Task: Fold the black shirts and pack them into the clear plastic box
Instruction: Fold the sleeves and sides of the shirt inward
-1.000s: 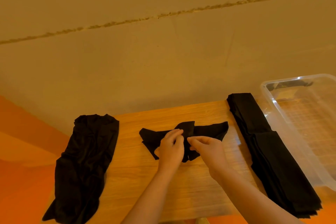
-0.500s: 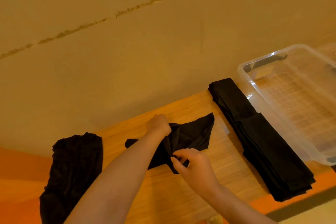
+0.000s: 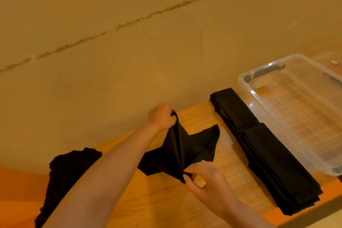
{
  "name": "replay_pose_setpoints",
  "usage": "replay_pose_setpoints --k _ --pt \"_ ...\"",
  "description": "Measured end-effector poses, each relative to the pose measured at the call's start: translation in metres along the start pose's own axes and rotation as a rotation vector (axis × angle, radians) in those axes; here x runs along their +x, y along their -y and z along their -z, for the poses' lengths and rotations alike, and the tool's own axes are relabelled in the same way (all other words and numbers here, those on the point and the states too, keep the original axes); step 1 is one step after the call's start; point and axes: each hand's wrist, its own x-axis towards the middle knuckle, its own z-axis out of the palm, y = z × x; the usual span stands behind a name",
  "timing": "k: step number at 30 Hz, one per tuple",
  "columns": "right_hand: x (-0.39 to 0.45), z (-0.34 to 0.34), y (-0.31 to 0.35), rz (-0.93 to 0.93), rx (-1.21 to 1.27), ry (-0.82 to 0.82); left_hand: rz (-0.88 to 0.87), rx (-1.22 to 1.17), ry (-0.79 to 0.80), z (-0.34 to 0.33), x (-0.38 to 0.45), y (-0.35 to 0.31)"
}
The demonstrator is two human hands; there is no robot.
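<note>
The black shirt (image 3: 187, 151) under work is lying at the middle of the wooden table (image 3: 209, 116), partly lifted; a ridge of its cloth is running taut from the far edge of the table toward the near side, with loose flaps spreading left and right of that ridge and resting on the wood. The left hand (image 3: 160, 117) is gripping the far end of the ridge; its fingers are curling closed around the fabric, which is emerging from under the fist on the right side. The right hand (image 3: 205, 179) is pinching the near end of the ridge; thumb and forefinger are pressing together on a point of cloth at the left of the hand, the remaining fingers curling loosely behind. The two hands are standing well apart, one far, one near, with the shirt stretching between them.

To the right, a stack of folded black shirts (image 3: 262, 151) is lying in a long strip from far to near; just beside it, further right, the clear plastic box (image 3: 273, 118) is sitting open with its rim toward the stack; whether box and stack are touching cannot be told. At the left, a crumpled pile of black shirts (image 3: 68, 174) is hanging over the table's left edge, partly hidden behind the left forearm.
</note>
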Motion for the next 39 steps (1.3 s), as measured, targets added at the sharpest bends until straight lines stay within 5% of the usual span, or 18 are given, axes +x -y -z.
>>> replay_pose_setpoints --k 7,16,19,22,27,33,39 --pt "0.015 0.044 0.001 -0.016 0.038 -0.234 0.221 -0.411 -0.098 0.059 -0.015 0.003" --pt "0.071 0.106 0.021 0.136 -0.057 -0.379 0.347 -0.374 -0.15 0.116 -0.059 0.001" --pt "0.092 0.126 0.038 0.189 -0.086 -0.404 0.383 -0.562 -0.251 0.135 -0.073 -0.002" --pt "0.111 0.145 0.058 0.163 -0.079 -0.346 0.412 -0.871 -0.361 0.157 -0.093 -0.006" --pt "0.13 0.169 0.087 0.268 -0.101 -0.264 0.394 -0.975 -0.465 0.182 -0.131 -0.013" --pt "0.14 0.179 0.094 0.244 -0.058 -0.107 0.215 -0.874 -0.216 0.188 -0.176 0.002" --pt "0.143 0.181 0.1 0.236 -0.041 0.079 0.173 -0.692 -0.388 0.174 -0.194 0.011"
